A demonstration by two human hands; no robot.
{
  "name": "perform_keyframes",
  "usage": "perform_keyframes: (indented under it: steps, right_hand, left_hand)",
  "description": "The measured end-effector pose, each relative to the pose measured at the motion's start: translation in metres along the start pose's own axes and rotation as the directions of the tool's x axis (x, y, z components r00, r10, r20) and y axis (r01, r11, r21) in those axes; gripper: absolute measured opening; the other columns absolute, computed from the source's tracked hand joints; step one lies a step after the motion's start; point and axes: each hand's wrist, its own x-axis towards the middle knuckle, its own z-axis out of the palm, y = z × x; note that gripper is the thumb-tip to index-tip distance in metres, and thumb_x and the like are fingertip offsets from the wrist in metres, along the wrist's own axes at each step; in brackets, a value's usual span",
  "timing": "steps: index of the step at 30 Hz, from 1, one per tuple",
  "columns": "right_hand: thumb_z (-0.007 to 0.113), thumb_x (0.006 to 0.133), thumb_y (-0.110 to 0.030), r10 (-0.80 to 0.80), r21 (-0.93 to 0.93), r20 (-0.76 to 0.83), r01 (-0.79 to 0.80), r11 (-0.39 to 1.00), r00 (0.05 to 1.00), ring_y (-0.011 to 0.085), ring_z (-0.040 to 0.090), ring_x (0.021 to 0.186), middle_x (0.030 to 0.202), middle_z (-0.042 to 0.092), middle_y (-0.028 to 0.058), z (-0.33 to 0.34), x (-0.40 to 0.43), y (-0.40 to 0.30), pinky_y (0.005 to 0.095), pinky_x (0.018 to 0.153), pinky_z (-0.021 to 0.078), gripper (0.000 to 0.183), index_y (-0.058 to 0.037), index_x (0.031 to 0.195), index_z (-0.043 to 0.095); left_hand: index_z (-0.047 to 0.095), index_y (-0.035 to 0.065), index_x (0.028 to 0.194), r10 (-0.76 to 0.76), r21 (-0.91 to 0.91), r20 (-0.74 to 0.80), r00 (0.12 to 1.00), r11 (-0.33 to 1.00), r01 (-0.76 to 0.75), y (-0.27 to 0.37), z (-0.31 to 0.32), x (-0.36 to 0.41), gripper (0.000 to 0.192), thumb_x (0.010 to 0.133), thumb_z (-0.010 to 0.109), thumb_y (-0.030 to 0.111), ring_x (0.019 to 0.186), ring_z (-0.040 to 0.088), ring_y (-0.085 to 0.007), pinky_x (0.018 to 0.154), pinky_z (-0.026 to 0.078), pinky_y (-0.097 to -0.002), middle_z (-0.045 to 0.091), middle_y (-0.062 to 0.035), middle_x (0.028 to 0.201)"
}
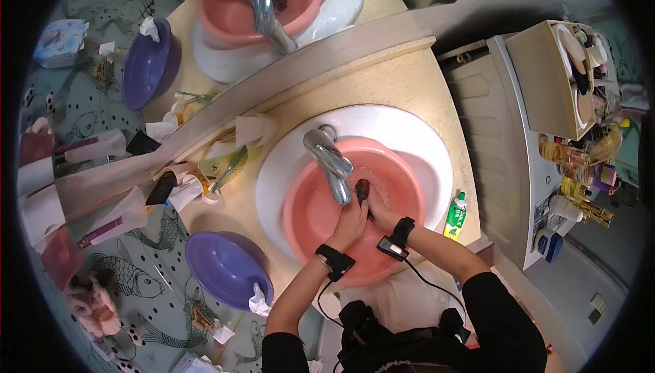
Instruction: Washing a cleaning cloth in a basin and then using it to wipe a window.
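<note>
Both hands are together inside a pink plastic basin (307, 240) that stands in a white oval sink (424, 132). Between them is a dark brown object (362, 189), its rounded end pointing up towards the faucet; its kind cannot be told. My left hand (351, 222) holds its lower part, and my right hand (377, 207) closes on it from the right side. A chrome faucet (330, 161) reaches over the basin, its spout close to my left fingers. The lower part of the brown object is hidden by the hands. Shallow water seems to lie in the basin.
A purple basin (225, 265) with a white tissue (259, 300) on its rim stands at the left. Cups with toothbrushes (229, 168) are behind it. A green and yellow tube (455, 217) lies right of the sink. A mirror runs along the back; bottles crowd the washing machine top.
</note>
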Motion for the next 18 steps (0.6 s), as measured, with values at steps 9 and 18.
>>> perform_keyframes:
  steps: [9,18]
  right_hand:
    - [0.041,0.091,-0.036,-0.024,-0.124,-0.059,0.017,0.992,0.998,0.0175,0.057,0.071,0.085,0.061,0.0089,0.002,-0.033,-0.016,0.0287,0.063,0.0465,0.039,-0.0018,0.101,0.058]
    - [0.052,0.086,-0.028,-0.016,-0.365,-0.169,-0.047,0.93,0.985,0.0269,0.054,0.101,0.107,0.056,0.0179,-0.03,0.007,0.001,0.0389,0.087,0.0423,0.05,0.0008,0.125,0.039]
  left_hand:
    - [0.044,-0.0076,0.107,-0.498,-0.028,0.184,0.848,0.859,0.511,0.025,-0.031,0.016,0.026,0.09,0.042,0.013,0.083,0.055,-0.0447,0.07,0.044,-0.0481,0.054,-0.0308,0.093]
    - [0.04,-0.0007,0.108,-0.219,0.529,-0.197,0.956,0.797,0.291,-0.04,-0.02,0.03,0.035,0.08,0.054,0.015,0.102,0.046,-0.0439,0.084,0.041,-0.0477,0.046,-0.0274,0.109]
